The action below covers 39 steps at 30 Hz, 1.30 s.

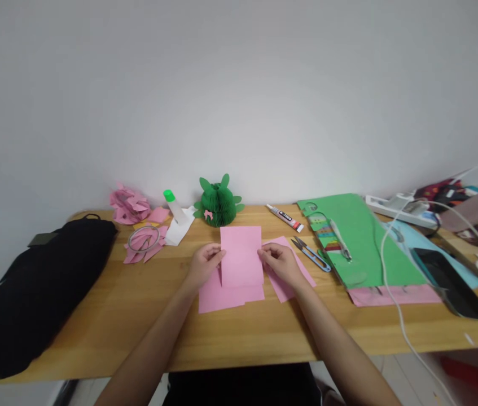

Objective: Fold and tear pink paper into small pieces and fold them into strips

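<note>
Between my two hands a pink sheet of paper (241, 256) is held up by its side edges. My left hand (205, 264) pinches its left edge, thumb in front. On the right edge my right hand (281, 261) grips the same sheet between thumb and fingers. Under it, more pink paper (222, 299) lies on the wooden table, partly covered by the held sheet. Another pink piece (283, 290) rests beneath my right hand. Just behind the held sheet stands a green honeycomb paper figure (218, 204) with leaf-shaped ears and a small pink bow.
Blue-handled thread snips (311, 255) and a glue tube (285, 217) lie to the right, near green sheets (357, 237), a phone (450, 282) and a white cable (391, 287). Leftward are a green-capped glue bottle (174, 207), crumpled pink paper (128, 204), a ring (144, 239) and a black bag (48, 282).
</note>
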Motion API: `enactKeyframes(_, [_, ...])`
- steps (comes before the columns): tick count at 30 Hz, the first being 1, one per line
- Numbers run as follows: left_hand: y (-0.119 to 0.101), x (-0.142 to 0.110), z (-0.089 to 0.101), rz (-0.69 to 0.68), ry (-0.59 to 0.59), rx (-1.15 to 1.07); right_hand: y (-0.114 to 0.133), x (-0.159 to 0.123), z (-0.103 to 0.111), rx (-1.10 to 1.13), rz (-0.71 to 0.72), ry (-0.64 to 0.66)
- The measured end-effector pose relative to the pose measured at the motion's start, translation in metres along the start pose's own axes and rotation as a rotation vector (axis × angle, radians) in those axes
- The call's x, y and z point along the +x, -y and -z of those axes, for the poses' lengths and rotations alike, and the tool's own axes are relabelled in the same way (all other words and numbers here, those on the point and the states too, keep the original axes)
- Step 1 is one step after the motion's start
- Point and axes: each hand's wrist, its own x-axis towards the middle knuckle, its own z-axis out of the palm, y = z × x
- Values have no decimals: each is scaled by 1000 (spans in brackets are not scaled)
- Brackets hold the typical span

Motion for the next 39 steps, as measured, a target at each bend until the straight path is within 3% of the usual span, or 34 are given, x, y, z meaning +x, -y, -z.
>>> enactKeyframes(7, [-1, -1, 2, -35, 121, -61, 8, 0, 3, 6, 86, -78])
enactKeyframes(13, [-19, -6, 9, 52, 478, -191, 21, -3, 9, 56, 220, -13])
enactKeyframes(19, [-19, -25, -16, 145, 578, -221, 39, -15, -13, 44, 327, -16])
enactKeyframes(24, [-18, -31, -32, 170, 512, -253, 44, -19, -25, 32, 325, -45])
enactKeyframes(30, [-9, -25, -33, 152, 239, -248, 40, -14, -24, 94, 114, -161])
enactKeyframes(34, [-7, -23, -33, 126, 87, -212, 37, -12, -26, 193, -22, -110])
enactKeyframes(39, [-8, -24, -33, 137, 65, -184, 40, -15, -27, 248, -78, -38])
